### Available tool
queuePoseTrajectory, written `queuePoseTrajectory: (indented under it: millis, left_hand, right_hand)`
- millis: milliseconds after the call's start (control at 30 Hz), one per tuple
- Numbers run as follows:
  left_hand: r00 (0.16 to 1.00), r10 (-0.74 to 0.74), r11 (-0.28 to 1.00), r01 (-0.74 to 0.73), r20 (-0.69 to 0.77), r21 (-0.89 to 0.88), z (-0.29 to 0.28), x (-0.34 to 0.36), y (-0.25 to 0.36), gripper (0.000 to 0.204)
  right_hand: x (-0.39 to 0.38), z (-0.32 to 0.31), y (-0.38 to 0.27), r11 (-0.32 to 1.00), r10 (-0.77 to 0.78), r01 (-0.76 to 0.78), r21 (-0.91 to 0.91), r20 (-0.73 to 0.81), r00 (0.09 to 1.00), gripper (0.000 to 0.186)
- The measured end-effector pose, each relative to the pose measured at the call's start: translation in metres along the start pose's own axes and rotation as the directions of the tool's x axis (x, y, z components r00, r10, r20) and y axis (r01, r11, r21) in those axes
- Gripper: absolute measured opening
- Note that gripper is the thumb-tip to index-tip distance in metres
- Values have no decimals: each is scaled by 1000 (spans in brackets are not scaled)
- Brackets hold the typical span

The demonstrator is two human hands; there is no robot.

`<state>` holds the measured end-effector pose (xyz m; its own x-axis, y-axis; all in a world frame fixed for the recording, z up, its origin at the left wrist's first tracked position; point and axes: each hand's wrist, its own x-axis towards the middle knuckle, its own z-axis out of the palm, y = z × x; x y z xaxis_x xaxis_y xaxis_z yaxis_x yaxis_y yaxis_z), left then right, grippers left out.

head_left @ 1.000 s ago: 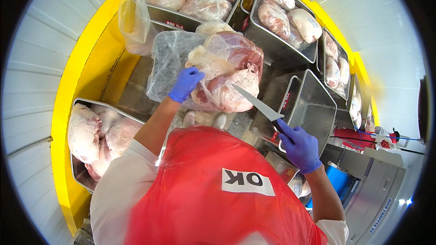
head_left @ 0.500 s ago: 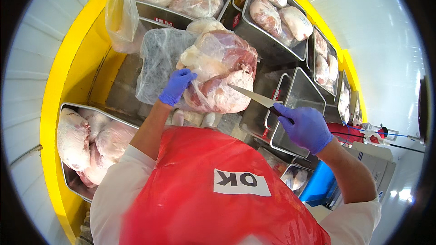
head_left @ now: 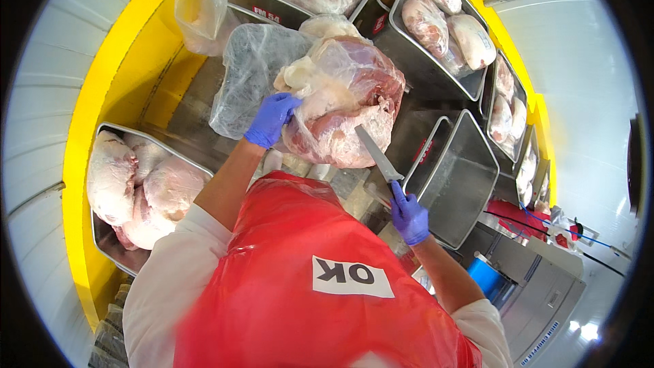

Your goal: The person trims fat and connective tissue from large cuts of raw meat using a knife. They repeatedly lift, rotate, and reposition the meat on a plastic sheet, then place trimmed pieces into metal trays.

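A large piece of raw meat (head_left: 327,138), partly covered by a clear plastic bag (head_left: 255,71), lies in front of me. The loose part of the bag spreads out to the meat's left. My left hand (head_left: 274,120), in a blue glove, is closed at the meat's near left edge, its fingers pinching the plastic there. My right hand (head_left: 410,218), gloved the same, grips a knife (head_left: 379,153) by its handle, which is mostly hidden in the fist. The blade points away from me, its tip over or against the meat's right side; contact cannot be made out.
Metal tubs of wrapped meat stand at the far side (head_left: 300,10), far right (head_left: 439,48) and near left (head_left: 102,232). An empty metal tub (head_left: 463,177) sits right of the knife. A clear bag (head_left: 201,7) hangs at far left. A yellow rim (head_left: 85,136) curves around the left.
My right hand has moved left and nearer my body, turning the knife so its blade points more directly away from me. My left hand stays at the plastic. The view has shifted slightly.
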<state>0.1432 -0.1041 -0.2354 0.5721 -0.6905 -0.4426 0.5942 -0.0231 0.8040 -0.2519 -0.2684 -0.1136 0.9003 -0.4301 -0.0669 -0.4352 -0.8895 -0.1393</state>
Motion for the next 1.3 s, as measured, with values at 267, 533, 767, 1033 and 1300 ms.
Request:
queuePoseTrajectory:
  millis: [267, 533, 767, 1033, 1300]
  left_hand:
    - [999, -46, 967, 45, -3, 250, 4, -13, 29, 31]
    - [971, 237, 633, -182, 35, 753, 17, 11, 16, 42]
    - [977, 183, 916, -211, 112, 342, -4, 16, -11, 36]
    - [988, 113, 976, -130, 107, 173, -6, 9, 2, 28]
    - [993, -39, 997, 31, 115, 67, -10, 15, -7, 27]
  right_hand:
    - [-9, -24, -35, 962, 233, -253, 99, 179, 956, 53]
    - [22, -153, -56, 988, 138, -150, 26, 268, 953, 44]
    - [102, -213, -88, 988, 1, 64, -142, 415, 910, 37]
    - [141, -184, -97, 965, -75, 193, -179, 515, 854, 38]
    - [15, -5, 15, 997, -73, 77, -20, 158, 985, 54]
